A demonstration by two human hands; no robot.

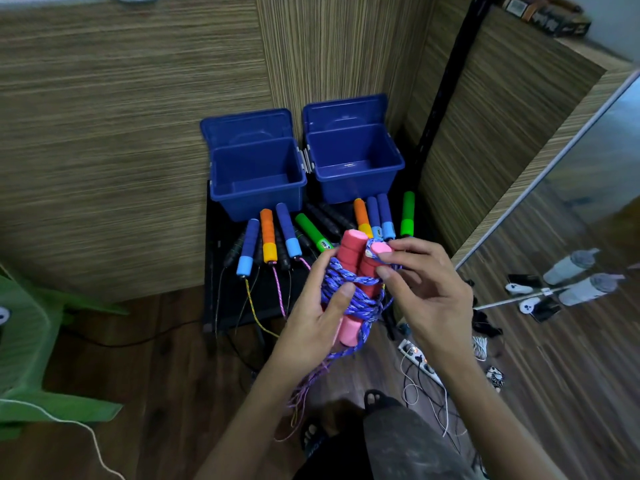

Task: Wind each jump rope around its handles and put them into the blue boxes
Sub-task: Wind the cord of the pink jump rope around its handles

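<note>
Pink foam handles (350, 261) side by side, upright and tilted a little, gripped in the left hand (311, 323) with the thumb pressed across a turn of blue-purple rope (349, 299). Rope coiled many times round the middle of the pair, loose tail dropping below the left wrist toward the floor. Right hand (426, 292) just beside, to the right of the bundle, fingers curled, thumb and forefinger pinching the rope near the top of the right-hand handle. Beyond both hands, on a black table (221, 271): a spread of other handles, blue (287, 230), orange (267, 237), green (311, 233), black, their cords trailing off the near edge. Farther back still, two blue boxes, left box (256, 181) and right box (355, 168), lids tipped up behind, nothing visible inside. Off to the left of the left hand, a green plastic chair (31, 341). Right of the right hand, a mirror (571, 237) leaning on the wall; below that hand, a power strip (415, 358) with cables on the wood floor.
</note>
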